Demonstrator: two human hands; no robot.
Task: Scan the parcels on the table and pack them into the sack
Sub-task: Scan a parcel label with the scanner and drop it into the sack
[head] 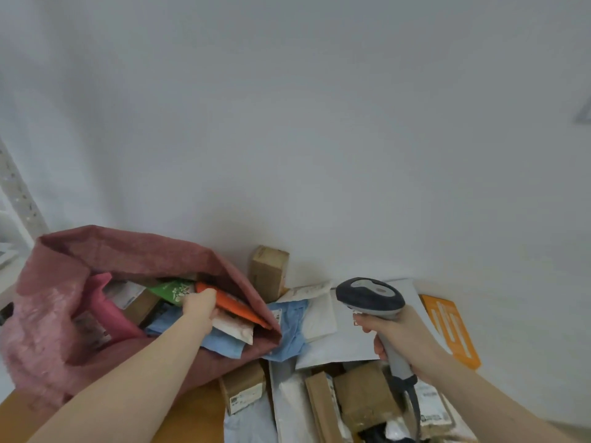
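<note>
A pink woven sack lies open on the table at the left, with several parcels inside. My left hand reaches into its mouth and grips an orange flat parcel beside a green packet. My right hand grips the handle of a grey barcode scanner, held above the parcels on the right. A light blue mailer lies just outside the sack's mouth. White mailers and small brown boxes cover the table in front.
A brown carton stands against the white wall behind the sack. An orange envelope lies at the far right. The scanner's cable hangs down over the parcels. Metal shelving rises at the left edge.
</note>
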